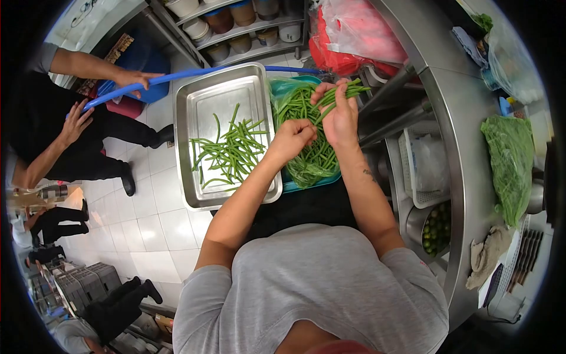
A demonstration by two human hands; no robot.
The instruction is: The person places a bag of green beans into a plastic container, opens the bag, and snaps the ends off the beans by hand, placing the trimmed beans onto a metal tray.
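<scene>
My right hand (341,115) holds a bundle of green beans (355,89), which sticks out to the right past its fingers. Beside it on the left, my left hand (293,139) has its fingers curled together over the bean pile; whatever they may pinch is too small to make out. Below both hands, a heap of green beans (321,154) lies in a clear plastic bag on a teal tray (295,187). To the left stands a metal pan (187,106) with loose green beans (233,150) scattered inside.
A co-worker's hands hold a blue pole (177,75) that passes behind the pan. Shelves (250,28) with tubs stand at the back, near a red bag (330,50). A steel counter (466,147) runs along the right, bearing bagged greens (508,162). Other people stand at far left.
</scene>
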